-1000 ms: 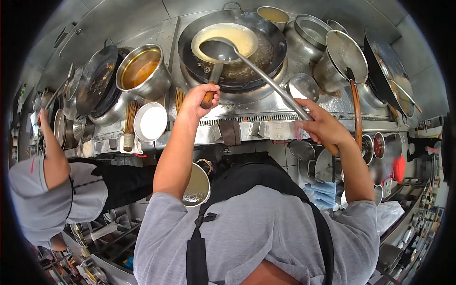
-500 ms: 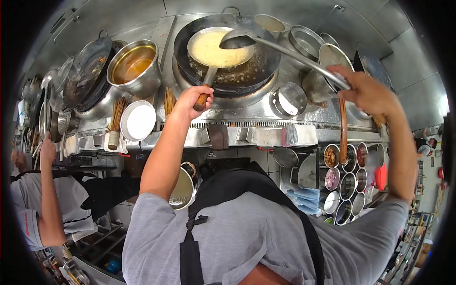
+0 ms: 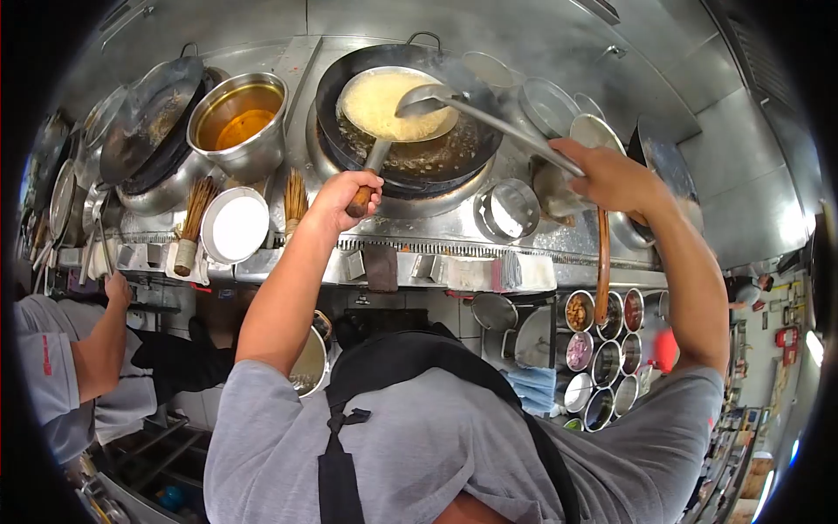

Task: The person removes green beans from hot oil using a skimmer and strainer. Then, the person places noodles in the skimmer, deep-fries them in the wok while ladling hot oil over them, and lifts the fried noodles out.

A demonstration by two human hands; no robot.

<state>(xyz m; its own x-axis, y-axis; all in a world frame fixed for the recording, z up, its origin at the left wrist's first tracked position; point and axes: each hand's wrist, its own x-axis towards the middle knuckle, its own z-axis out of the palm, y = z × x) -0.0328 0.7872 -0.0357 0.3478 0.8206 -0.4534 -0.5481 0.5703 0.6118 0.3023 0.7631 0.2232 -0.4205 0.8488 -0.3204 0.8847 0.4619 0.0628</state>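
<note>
My left hand (image 3: 347, 196) is closed around the wooden handle of a round strainer (image 3: 377, 155). The strainer sits inside a large dark wok (image 3: 328, 109) and is filled with pale yellow, frothy-looking food (image 3: 384, 103). Bubbling dark oil (image 3: 432, 157) shows beneath and beside it. My right hand (image 3: 611, 175) grips the far end of a long metal ladle (image 3: 497, 127). The ladle's bowl hangs over the right side of the strainer, overlapping the food; whether it touches cannot be made out.
Left of the wok stand a metal pot (image 3: 281, 131) of amber liquid, a white bowl (image 3: 236, 227) and bamboo brushes (image 3: 194, 223). An empty pot (image 3: 511, 210) sits to the right. Ingredient tins (image 3: 605, 362) are below right. A co-worker's hand (image 3: 118, 288) is far left.
The camera view has shifted slightly. My right hand has come left, nearer the wok, and the ladle's bowl has tilted and dropped a little. The co-worker's hand has moved right.
</note>
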